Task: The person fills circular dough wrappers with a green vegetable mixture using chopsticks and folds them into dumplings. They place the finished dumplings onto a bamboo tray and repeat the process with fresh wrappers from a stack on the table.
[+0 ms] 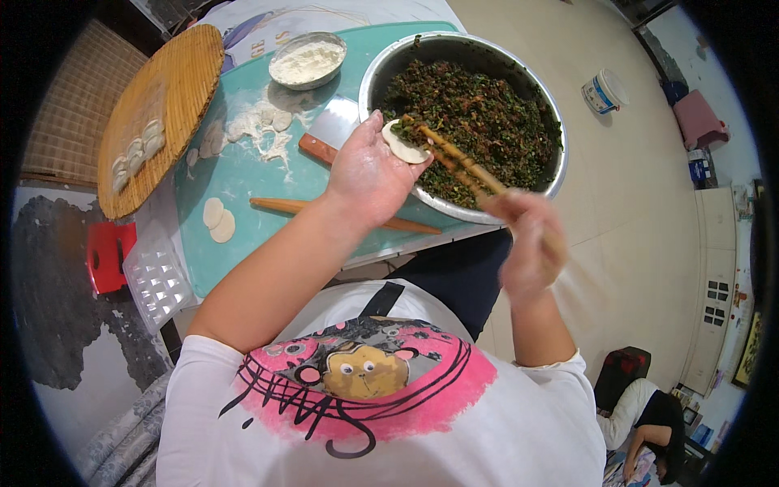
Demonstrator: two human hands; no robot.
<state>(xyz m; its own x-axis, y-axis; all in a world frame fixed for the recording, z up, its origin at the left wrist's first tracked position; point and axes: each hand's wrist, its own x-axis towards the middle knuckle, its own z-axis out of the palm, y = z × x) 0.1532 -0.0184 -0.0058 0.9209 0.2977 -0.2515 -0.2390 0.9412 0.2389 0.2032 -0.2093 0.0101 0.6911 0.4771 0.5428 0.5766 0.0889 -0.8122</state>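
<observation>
My left hand (377,167), palm up, holds a round dough wrapper (406,146) at the near left rim of a metal basin (561,152) of chopped green filling (475,109). A little filling lies on the wrapper's upper edge. My right hand (532,243), blurred, grips a pair of wooden chopsticks (468,161) whose tips touch that filling. Beneath my left forearm a tapered wooden rolling pin (280,204) lies on the green mat (243,268). Two loose wrappers (223,226) overlap at the mat's left. Beyond my left hand is a cleaver (338,122) with a wooden handle.
A bowl of flour (309,61) stands at the mat's far side, with scattered flour (243,122) and dough pieces nearby. Several dumplings (137,155) sit on a round woven tray (195,79) at left. A clear plastic tray (157,283) lies by the table's left corner. Another person (654,426) is at lower right.
</observation>
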